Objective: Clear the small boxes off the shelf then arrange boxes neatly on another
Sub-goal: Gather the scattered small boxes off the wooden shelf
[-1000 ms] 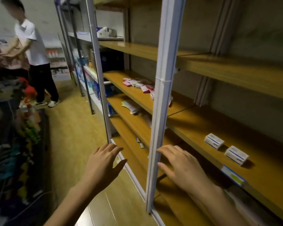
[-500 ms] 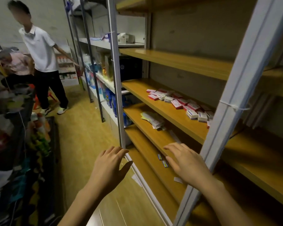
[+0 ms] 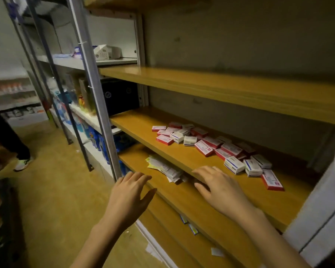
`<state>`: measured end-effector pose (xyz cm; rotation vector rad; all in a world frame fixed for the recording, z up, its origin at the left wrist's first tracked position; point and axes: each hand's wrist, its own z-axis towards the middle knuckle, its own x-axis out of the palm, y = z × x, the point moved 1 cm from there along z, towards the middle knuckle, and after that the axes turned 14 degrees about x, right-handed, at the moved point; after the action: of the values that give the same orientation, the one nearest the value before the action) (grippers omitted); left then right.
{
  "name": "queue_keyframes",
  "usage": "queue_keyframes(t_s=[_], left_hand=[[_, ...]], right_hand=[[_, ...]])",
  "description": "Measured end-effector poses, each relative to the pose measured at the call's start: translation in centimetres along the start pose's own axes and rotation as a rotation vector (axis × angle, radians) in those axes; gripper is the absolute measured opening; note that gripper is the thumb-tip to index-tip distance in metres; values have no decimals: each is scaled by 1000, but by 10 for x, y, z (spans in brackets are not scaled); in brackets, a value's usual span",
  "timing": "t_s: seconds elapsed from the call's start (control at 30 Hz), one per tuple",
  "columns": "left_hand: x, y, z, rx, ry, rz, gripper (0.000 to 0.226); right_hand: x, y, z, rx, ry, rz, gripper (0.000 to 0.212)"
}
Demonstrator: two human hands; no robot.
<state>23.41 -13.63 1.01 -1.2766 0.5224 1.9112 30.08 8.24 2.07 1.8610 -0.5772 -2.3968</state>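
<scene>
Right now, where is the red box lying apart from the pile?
In the head view, the red box lies at the shelf's right end, beside two white boxes.

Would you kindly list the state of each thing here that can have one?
small boxes: scattered loosely on the middle shelf, not yet cleared
middle shelf: holds the boxes, bare at its left end
upper shelf: bare
paper packets: lying on the shelf below
left hand: open, holding nothing
right hand: open, at the shelf's front edge

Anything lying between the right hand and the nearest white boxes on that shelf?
No. In the head view, only bare wooden shelf lies between the right hand and the nearest white boxes. The hand is open and empty.
</scene>
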Motion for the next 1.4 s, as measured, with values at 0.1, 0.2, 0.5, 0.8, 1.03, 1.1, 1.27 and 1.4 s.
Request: queue_keyframes(t_s=[0.1, 0.2, 0.5, 0.8, 1.03, 1.1, 1.27, 1.4], left_hand=[[21, 22, 41, 65, 26, -39, 44], [39, 37, 79, 142, 21, -62, 42], [85, 78, 177, 350, 55, -211, 45], [111, 105, 245, 519, 52, -284, 36], [131, 107, 278, 608, 59, -326, 45], [138, 103, 288, 638, 105, -297, 50], [150, 94, 308, 690, 235, -176, 53], [151, 92, 310, 727, 230, -167, 49]], right_hand=[[5, -7, 29, 75, -8, -13, 40], [8, -16, 51, 142, -13, -36, 40], [32, -40, 121, 454, -112, -136, 48], [61, -42, 172, 740, -64, -335, 63], [63, -38, 173, 789, -95, -383, 58], [60, -37, 165, 812, -127, -366, 57], [48, -32, 142, 874, -194, -362, 57], [38, -24, 123, 913, -257, -352, 56]])
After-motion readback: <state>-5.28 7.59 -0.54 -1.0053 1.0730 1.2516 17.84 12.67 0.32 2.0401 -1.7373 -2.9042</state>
